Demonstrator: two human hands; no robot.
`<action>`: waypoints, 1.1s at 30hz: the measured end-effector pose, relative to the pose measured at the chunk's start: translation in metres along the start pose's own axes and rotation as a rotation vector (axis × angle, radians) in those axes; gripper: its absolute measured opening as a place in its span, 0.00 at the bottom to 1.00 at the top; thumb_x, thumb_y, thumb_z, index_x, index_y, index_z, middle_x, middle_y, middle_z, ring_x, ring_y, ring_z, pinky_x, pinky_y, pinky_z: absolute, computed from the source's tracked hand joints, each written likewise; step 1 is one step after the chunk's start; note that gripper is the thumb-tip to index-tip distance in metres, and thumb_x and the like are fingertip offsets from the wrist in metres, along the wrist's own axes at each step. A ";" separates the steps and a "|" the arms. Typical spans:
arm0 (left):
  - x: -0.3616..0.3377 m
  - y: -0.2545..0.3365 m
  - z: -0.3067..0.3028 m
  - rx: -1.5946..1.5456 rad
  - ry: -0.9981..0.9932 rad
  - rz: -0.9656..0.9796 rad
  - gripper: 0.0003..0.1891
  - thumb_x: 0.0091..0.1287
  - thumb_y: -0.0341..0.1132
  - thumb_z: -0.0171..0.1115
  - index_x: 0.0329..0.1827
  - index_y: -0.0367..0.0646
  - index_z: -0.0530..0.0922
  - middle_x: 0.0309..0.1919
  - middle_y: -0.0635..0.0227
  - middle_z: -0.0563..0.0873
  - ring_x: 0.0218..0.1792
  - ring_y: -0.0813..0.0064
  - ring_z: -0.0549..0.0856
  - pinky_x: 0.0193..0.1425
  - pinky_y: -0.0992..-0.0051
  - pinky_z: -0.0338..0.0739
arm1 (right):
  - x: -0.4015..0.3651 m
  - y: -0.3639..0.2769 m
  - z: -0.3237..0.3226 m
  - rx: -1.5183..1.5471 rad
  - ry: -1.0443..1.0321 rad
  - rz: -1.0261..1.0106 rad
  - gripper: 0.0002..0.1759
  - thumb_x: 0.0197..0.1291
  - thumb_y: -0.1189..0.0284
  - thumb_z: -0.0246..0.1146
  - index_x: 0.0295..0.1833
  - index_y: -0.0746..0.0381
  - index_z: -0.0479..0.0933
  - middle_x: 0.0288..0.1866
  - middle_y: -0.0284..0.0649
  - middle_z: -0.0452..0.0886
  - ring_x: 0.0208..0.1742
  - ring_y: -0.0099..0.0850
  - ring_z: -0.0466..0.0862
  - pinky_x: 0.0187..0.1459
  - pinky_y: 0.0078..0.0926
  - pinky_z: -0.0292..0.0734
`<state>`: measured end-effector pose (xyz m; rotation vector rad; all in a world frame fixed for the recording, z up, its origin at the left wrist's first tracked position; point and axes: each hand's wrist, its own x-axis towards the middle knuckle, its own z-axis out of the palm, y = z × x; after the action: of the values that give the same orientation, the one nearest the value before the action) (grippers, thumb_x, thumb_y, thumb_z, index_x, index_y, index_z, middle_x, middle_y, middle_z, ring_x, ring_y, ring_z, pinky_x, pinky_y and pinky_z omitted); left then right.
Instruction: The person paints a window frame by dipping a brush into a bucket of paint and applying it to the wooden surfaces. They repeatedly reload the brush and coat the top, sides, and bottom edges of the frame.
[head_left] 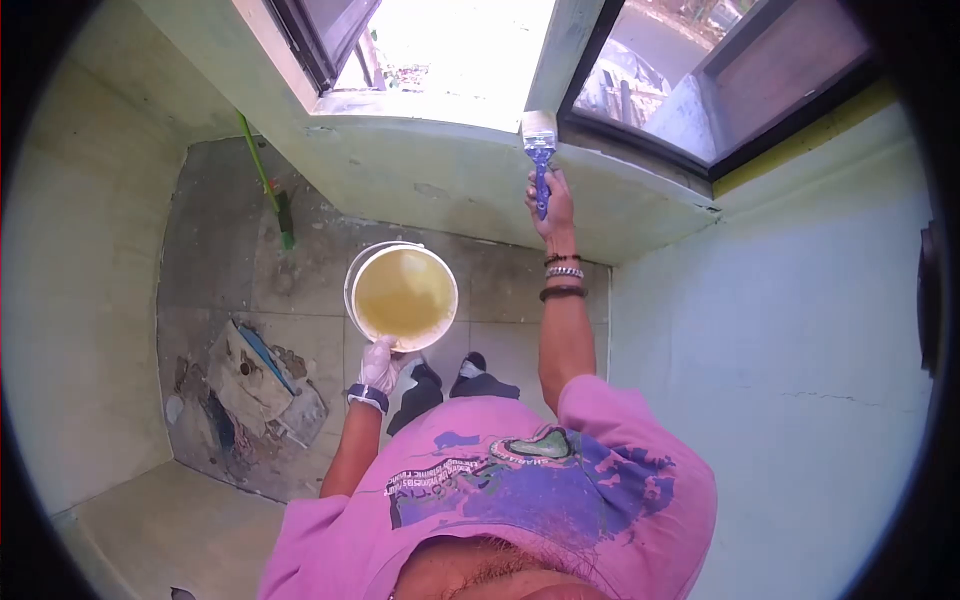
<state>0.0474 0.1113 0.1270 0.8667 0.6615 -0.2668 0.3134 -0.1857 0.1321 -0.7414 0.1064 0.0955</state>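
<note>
My right hand (555,205) is closed round the blue handle of a paintbrush (540,145), arm stretched forward. The brush points away from me, its pale bristles at the window frame post (553,75), beside the sill; whether they touch is hard to tell. In my gloved left hand (380,365) is the near rim of a white bucket (453,315), held in front of my body above the floor. Yellowish liquid (405,295) lies inside the bucket, and its wire handle hangs at the far left side.
Open dark-framed window panes (715,165) stand at the upper right. A green-handled broom (265,180) leans at the left wall. Debris and a flattened sheet (250,375) lie on the tiled floor (300,285). A pale wall (760,350) rises close on my right.
</note>
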 end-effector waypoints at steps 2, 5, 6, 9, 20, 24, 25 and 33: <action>0.004 -0.002 -0.003 -0.005 -0.004 -0.002 0.24 0.64 0.26 0.45 0.63 0.30 0.57 0.56 0.45 0.72 0.54 0.53 0.79 0.54 0.57 0.80 | -0.001 -0.015 0.013 -0.042 -0.074 -0.051 0.15 0.65 0.73 0.44 0.56 0.57 0.63 0.33 0.39 0.74 0.27 0.25 0.75 0.22 0.17 0.69; -0.003 0.002 0.007 0.025 0.020 0.031 0.22 0.62 0.25 0.45 0.59 0.26 0.61 0.52 0.47 0.75 0.50 0.55 0.81 0.50 0.60 0.83 | 0.007 -0.042 0.047 -0.123 -0.065 -0.104 0.17 0.65 0.73 0.42 0.58 0.56 0.63 0.31 0.36 0.72 0.22 0.22 0.69 0.20 0.17 0.65; -0.006 0.004 0.011 0.031 0.010 0.042 0.22 0.62 0.25 0.45 0.60 0.26 0.60 0.52 0.46 0.74 0.50 0.55 0.81 0.50 0.59 0.83 | 0.014 -0.049 0.054 -0.139 -0.084 -0.122 0.17 0.65 0.72 0.42 0.58 0.55 0.63 0.30 0.35 0.71 0.21 0.22 0.68 0.20 0.17 0.65; -0.012 0.006 0.017 0.021 -0.001 0.046 0.22 0.63 0.25 0.45 0.61 0.26 0.59 0.54 0.45 0.73 0.52 0.54 0.80 0.52 0.58 0.82 | 0.048 -0.042 0.044 -0.176 -0.010 -0.039 0.07 0.69 0.66 0.45 0.47 0.56 0.64 0.25 0.31 0.67 0.18 0.19 0.63 0.17 0.16 0.60; -0.007 0.002 -0.001 0.013 -0.011 0.025 0.22 0.61 0.25 0.45 0.59 0.24 0.59 0.54 0.43 0.73 0.51 0.52 0.80 0.50 0.58 0.83 | 0.081 -0.032 0.024 -0.232 0.119 0.259 0.12 0.68 0.66 0.46 0.32 0.60 0.64 0.18 0.30 0.65 0.14 0.19 0.64 0.14 0.16 0.61; 0.000 0.007 0.006 -0.031 0.028 0.013 0.22 0.60 0.25 0.45 0.58 0.24 0.61 0.50 0.44 0.75 0.49 0.53 0.81 0.47 0.60 0.85 | 0.036 -0.155 0.164 -0.588 0.053 -0.082 0.16 0.68 0.63 0.49 0.29 0.60 0.66 0.16 0.29 0.65 0.12 0.17 0.64 0.13 0.15 0.58; 0.005 0.006 0.005 -0.008 0.025 0.041 0.21 0.60 0.25 0.46 0.56 0.25 0.62 0.48 0.46 0.77 0.48 0.55 0.82 0.47 0.62 0.85 | 0.032 -0.173 0.181 -0.603 -0.035 -0.293 0.15 0.68 0.62 0.49 0.31 0.61 0.66 0.18 0.30 0.66 0.13 0.17 0.64 0.14 0.15 0.59; 0.017 -0.007 -0.001 -0.062 0.048 0.042 0.20 0.60 0.25 0.48 0.56 0.30 0.65 0.49 0.53 0.78 0.45 0.62 0.83 0.46 0.69 0.84 | 0.070 -0.161 0.174 -0.771 0.022 -0.427 0.15 0.70 0.58 0.44 0.32 0.54 0.63 0.14 0.28 0.62 0.12 0.20 0.61 0.12 0.21 0.55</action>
<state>0.0569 0.1081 0.1111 0.8285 0.6925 -0.1872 0.4139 -0.1825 0.3586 -1.5180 -0.0786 -0.2981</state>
